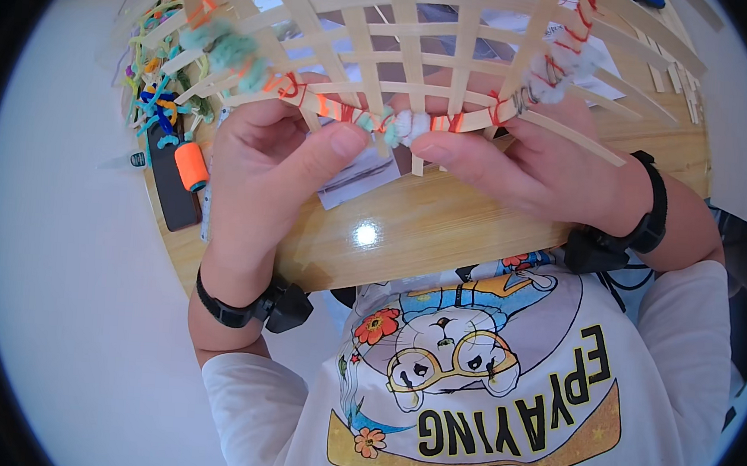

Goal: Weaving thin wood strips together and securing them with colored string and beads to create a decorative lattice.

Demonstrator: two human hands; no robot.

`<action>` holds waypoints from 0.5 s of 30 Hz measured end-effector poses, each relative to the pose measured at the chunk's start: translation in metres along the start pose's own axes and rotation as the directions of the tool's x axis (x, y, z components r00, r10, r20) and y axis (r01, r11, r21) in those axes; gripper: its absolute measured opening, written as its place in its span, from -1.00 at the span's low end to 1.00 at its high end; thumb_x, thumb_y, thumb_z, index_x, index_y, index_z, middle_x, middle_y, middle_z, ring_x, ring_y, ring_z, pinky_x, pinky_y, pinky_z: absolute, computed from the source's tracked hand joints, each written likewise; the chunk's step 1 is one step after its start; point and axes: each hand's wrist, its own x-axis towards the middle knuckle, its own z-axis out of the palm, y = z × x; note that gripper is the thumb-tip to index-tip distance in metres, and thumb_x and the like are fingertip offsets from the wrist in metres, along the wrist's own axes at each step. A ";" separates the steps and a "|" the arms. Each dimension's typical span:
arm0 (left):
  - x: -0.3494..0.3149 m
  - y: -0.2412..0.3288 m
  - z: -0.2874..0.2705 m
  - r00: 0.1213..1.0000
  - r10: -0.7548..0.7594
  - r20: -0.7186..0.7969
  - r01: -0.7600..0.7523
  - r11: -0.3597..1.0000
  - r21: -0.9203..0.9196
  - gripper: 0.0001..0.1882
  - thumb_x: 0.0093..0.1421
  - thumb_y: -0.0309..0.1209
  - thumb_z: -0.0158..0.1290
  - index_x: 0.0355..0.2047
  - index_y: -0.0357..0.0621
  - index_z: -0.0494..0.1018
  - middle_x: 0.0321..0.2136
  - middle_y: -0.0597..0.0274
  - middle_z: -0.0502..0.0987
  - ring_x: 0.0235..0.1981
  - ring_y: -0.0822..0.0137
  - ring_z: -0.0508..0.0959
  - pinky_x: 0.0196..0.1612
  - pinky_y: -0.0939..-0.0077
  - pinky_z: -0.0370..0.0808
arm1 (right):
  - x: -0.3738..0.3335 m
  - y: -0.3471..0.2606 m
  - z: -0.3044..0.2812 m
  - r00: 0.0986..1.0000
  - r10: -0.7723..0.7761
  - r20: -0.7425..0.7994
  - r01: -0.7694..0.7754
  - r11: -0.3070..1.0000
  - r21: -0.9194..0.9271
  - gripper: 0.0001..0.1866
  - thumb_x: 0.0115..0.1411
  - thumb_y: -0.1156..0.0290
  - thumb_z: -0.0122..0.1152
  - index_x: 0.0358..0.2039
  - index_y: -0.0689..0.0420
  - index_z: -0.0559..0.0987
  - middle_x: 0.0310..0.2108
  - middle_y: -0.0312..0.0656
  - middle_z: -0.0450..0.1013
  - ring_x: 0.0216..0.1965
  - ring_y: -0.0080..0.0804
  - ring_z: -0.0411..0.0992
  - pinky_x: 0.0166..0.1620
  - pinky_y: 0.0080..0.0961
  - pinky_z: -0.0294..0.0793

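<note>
I hold up a woven bamboo-strip frame (407, 40) with both hands, its open lattice spreading toward the far side. Along its near curved rim run red and orange thread wraps, with a white fuzzy yarn bit (413, 127) close to the middle. Mint-green fluffy yarn (234, 55) is wound on the rim's left part. My left hand (288, 153) pinches the rim left of the white bit, thumb on top. On the right, my right hand (530, 166) grips it likewise, thumb near the white yarn. The fingers beneath are partly hidden by strips.
On the wooden table (426, 224), an orange thread spool (191, 167) and a dark phone (169, 186) lie at the left edge. Tangled coloured yarn (153, 96) sits beyond them. Printed sheets (360, 180) lie under the frame, and loose bamboo strips (680, 83) at far right.
</note>
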 end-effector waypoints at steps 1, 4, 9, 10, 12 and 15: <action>-0.001 0.002 0.001 1.000 -0.016 -0.005 0.016 1.000 0.001 -0.74 0.09 -0.54 0.23 -0.18 -0.29 0.52 -0.26 0.22 0.59 -0.26 0.49 0.53 -0.14 0.59 0.45 | -0.001 -0.001 0.000 0.999 -0.029 -0.030 0.028 0.998 -0.059 -0.74 0.24 0.30 0.20 -0.13 0.16 0.57 -0.36 -0.24 0.54 -0.38 -0.46 0.48 -0.32 -0.56 0.44; -0.003 0.003 0.004 0.999 -0.034 -0.009 0.034 0.999 -0.002 -0.75 0.09 -0.55 0.22 -0.19 -0.29 0.52 -0.26 0.22 0.59 -0.26 0.50 0.53 -0.14 0.60 0.45 | 0.001 0.003 0.010 0.979 -0.109 -0.174 0.093 0.991 -0.095 -0.75 0.19 0.24 0.25 -0.32 0.19 0.56 -0.47 -0.20 0.46 -0.50 -0.34 0.41 -0.43 -0.47 0.36; -0.002 0.004 0.000 0.997 -0.079 0.002 0.079 0.997 -0.002 -0.72 0.09 -0.55 0.22 -0.16 -0.30 0.51 -0.25 0.23 0.59 -0.25 0.50 0.53 -0.13 0.60 0.45 | 0.003 0.003 0.015 0.936 -0.175 -0.305 0.156 0.984 -0.086 -0.69 0.13 0.20 0.30 -0.50 0.22 0.55 -0.59 -0.15 0.36 -0.63 -0.24 0.33 -0.55 -0.39 0.28; -0.001 0.003 0.001 0.998 -0.057 0.009 0.057 0.998 -0.016 -0.70 0.08 -0.55 0.22 -0.15 -0.31 0.51 -0.24 0.23 0.59 -0.24 0.50 0.53 -0.12 0.59 0.45 | 0.003 0.003 0.013 0.944 -0.167 -0.284 0.153 0.986 -0.071 -0.68 0.13 0.20 0.30 -0.51 0.23 0.55 -0.59 -0.15 0.36 -0.63 -0.24 0.34 -0.56 -0.39 0.28; -0.001 0.001 0.004 0.999 -0.036 0.016 0.036 0.999 -0.033 -0.69 0.08 -0.55 0.22 -0.13 -0.31 0.50 -0.24 0.23 0.59 -0.23 0.49 0.53 -0.11 0.59 0.45 | 0.003 0.002 0.009 0.952 -0.157 -0.261 0.147 0.987 -0.058 -0.68 0.14 0.20 0.30 -0.52 0.23 0.54 -0.60 -0.16 0.36 -0.63 -0.25 0.34 -0.56 -0.40 0.28; -0.001 0.001 0.010 1.000 -0.006 0.008 0.007 0.994 -0.109 -0.67 0.09 -0.53 0.22 -0.11 -0.31 0.49 -0.22 0.22 0.59 -0.21 0.47 0.54 -0.08 0.57 0.45 | 0.005 -0.001 0.001 0.983 -0.056 -0.173 0.049 0.998 -0.041 -0.67 0.16 0.20 0.29 -0.51 0.23 0.52 -0.59 -0.15 0.36 -0.64 -0.29 0.31 -0.56 -0.44 0.25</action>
